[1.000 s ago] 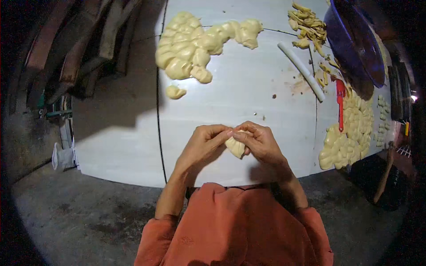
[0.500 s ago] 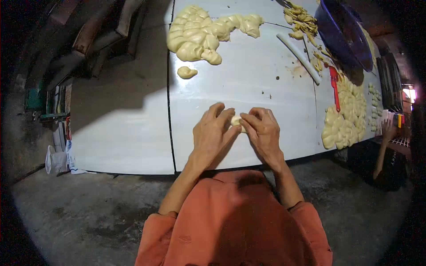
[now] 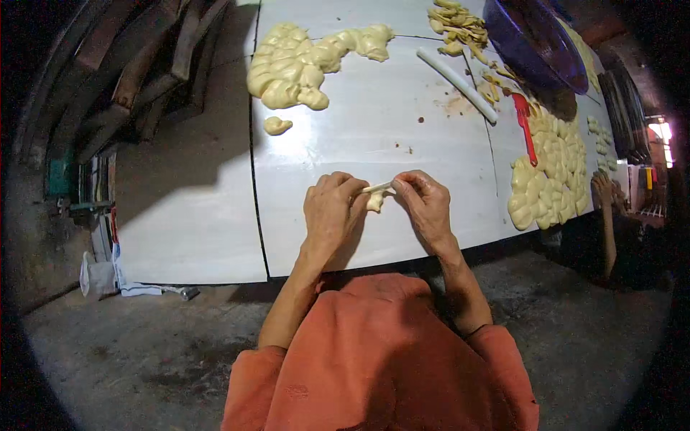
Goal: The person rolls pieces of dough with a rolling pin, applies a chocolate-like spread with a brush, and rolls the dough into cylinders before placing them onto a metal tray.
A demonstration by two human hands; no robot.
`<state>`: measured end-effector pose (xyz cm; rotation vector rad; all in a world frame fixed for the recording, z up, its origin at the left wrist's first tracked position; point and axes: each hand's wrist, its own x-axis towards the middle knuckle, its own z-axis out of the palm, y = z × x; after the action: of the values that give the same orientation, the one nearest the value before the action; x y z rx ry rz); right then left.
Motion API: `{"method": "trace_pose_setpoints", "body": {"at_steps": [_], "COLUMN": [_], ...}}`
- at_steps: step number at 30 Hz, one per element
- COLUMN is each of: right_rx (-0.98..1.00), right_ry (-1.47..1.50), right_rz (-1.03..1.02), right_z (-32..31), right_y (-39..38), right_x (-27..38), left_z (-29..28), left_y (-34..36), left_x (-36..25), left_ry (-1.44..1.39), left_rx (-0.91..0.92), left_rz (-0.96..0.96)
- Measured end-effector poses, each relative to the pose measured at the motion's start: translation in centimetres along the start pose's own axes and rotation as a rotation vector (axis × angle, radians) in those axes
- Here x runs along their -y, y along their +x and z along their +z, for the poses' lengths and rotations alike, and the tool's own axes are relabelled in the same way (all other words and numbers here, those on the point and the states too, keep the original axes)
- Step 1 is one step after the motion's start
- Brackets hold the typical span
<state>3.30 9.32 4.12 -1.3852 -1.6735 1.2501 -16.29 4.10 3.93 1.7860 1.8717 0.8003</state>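
Note:
Close to the table's near edge, a thin pale strip (image 3: 376, 187) stretches between my two hands, with a small lump of dough (image 3: 374, 202) hanging just below it. Whether the strip is part of the dough or a separate piece, I cannot tell. My left hand (image 3: 332, 208) pinches its left end between thumb and fingers. At the other end, my right hand (image 3: 427, 205) has thumb and forefinger pressed together on it. A single dough piece (image 3: 277, 126) lies farther off to the left, in front of a large mass of pale dough pieces (image 3: 287, 75).
On the white table (image 3: 330, 154) lie a white rod (image 3: 458, 85), a pile of yellowish strips (image 3: 458, 25) and a red scraper-like tool (image 3: 525, 129) beside more dough (image 3: 553, 176). A dark blue basin (image 3: 535, 43) stands at the far right. Another person's hand (image 3: 606, 188) shows at the right edge.
My hands have drawn slightly apart, and the thin strip now shows between them. The table's contents sit lower and farther left in view. The other person's hand has moved left and up.

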Motion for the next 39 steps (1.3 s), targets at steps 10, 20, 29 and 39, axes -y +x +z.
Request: {"method": "trace_pose_setpoints", "body": {"at_steps": [10,20,29,39], "right_rx": [-0.259,-0.441,0.012,0.347], "right_ry": [0.390,-0.194,-0.628,-0.818], "right_rz": [0.075,0.605,-0.203,-0.457], "right_z": [-13.4,-20.8,-5.9,-3.9], "right_y": [-5.9,-24.4,-5.4,-2.1], "right_x": [6.4,-18.0,-0.5,-3.5], "left_z": [-1.3,-3.1,-3.2,-2.6], "left_y": [0.6,1.2,-1.5,-3.9], "left_x": [1.0,-1.2,-1.1,0.3], "left_ry": [0.010,-0.217,-0.256,-0.306], "left_rx": [0.099,0.181,0.207,0.033], "left_rz": [0.045,-0.318,-0.496,-0.471]}}
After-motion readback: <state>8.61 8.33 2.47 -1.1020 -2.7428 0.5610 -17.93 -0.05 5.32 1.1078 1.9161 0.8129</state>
